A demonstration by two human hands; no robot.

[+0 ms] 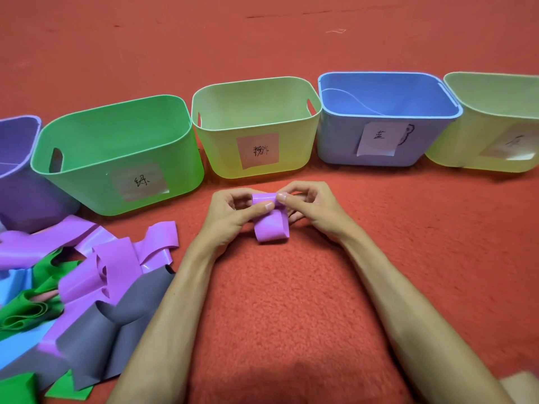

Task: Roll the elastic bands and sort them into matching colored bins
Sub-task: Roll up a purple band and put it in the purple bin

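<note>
A pink-purple elastic band [271,225] is held just above the red carpet in front of the bins. My left hand [230,212] and my right hand [312,208] both pinch its top end, thumbs on top, where it is partly rolled. Its loose loop hangs down toward me. Behind stand a purple bin [17,176], a green bin [116,158], a yellow-green bin [256,132] with a pink label, a blue bin [388,123] and another yellow-green bin [493,123] at the right edge. No bands are visible inside the bins.
A loose pile of bands [73,293] in pink-purple, green, grey and light blue lies at the lower left beside my left forearm. Red carpet [291,301] covers the floor all around. Each bin carries a paper label on its front.
</note>
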